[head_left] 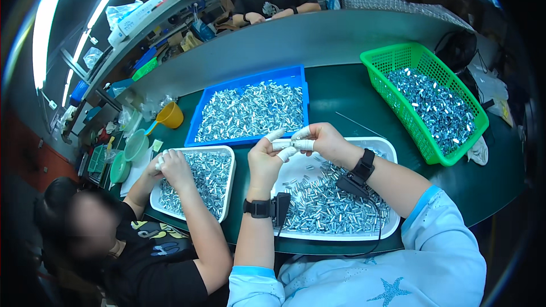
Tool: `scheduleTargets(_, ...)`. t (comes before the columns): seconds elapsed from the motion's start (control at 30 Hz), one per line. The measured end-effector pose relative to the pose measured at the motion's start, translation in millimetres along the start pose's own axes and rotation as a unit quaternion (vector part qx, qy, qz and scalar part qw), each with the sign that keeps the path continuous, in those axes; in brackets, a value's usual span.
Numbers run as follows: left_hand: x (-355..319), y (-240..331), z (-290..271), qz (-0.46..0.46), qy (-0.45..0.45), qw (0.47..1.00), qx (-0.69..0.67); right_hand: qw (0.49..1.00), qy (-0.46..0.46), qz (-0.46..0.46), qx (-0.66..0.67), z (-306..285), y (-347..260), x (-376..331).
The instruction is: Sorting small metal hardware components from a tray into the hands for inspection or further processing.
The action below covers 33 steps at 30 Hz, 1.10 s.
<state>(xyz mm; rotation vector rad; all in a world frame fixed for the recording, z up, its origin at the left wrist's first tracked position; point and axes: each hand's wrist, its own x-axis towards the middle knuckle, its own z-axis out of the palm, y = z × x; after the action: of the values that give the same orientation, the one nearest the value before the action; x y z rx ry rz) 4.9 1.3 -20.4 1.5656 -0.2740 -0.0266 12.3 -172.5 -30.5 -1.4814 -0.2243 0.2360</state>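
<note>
My left hand and my right hand meet over the far left part of a white tray. White covers wrap several fingertips. Both hands are closed in a pinch around a small shiny metal piece, mostly hidden by the fingers. Below them, loose silvery metal cylinders are heaped in the tray, thickest toward its near side. The far left of the tray shows bare white bottom with few pieces. Black straps with small boxes sit on both my wrists.
A blue tray of similar pieces lies beyond, and a green basket of metal parts stands far right. On the left, a co-worker's hands work over another white tray. A yellow cup and a thin rod lie nearby.
</note>
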Motion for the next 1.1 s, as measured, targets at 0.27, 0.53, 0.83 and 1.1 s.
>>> scheduleTargets(0.27,40,-4,-1,-0.043,0.045,0.998,-0.011,0.996,0.053,0.043,0.053,2,-6,34)
scheduleTargets(0.53,-26,32,-13,0.205,0.095,0.94,0.257,0.936,0.055,-0.156,-0.311,6,-13,14)
scheduleTargets(0.83,-281,-12,-45,-0.245,-0.065,0.96,0.123,0.98,-0.087,-0.078,-0.16,24,-20,-44)
scheduleTargets(1.1,-482,-141,-83,-0.466,0.315,0.826,0.025,0.942,-0.098,-0.151,-0.284,21,-15,-56)
